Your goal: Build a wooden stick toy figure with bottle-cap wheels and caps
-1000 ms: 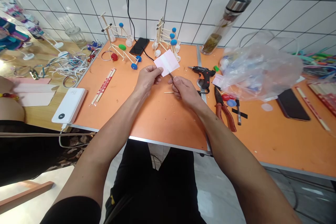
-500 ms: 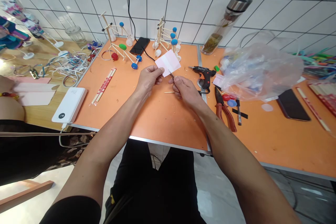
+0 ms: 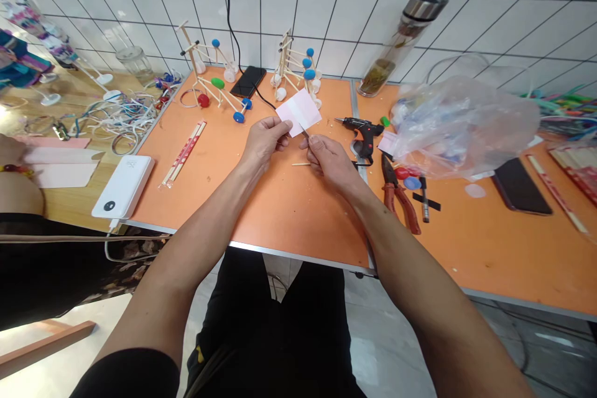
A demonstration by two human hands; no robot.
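Observation:
Pinched between the thumb and fingers of my left hand (image 3: 268,140) is a small piece of pink paper (image 3: 303,109) with a paler band across it. My right hand (image 3: 329,158) is closed around a thin, dark, blade-like tool (image 3: 305,132), whose tip meets the paper's lower edge. Its handle is hidden in my fingers, so I cannot tell its exact kind. A thin wooden stick (image 3: 301,164) lies on the orange table (image 3: 289,217) just below my hands. Behind the paper stands a stick frame (image 3: 291,59) with blue and white caps.
Another stick frame (image 3: 212,74) and a phone (image 3: 249,81) are at the back left. To the right lie a glue gun (image 3: 361,130), pliers (image 3: 398,196) and a plastic bag (image 3: 466,127), with a tall bottle (image 3: 396,50) behind. A power bank (image 3: 124,186) sits near another person's arm (image 3: 21,189).

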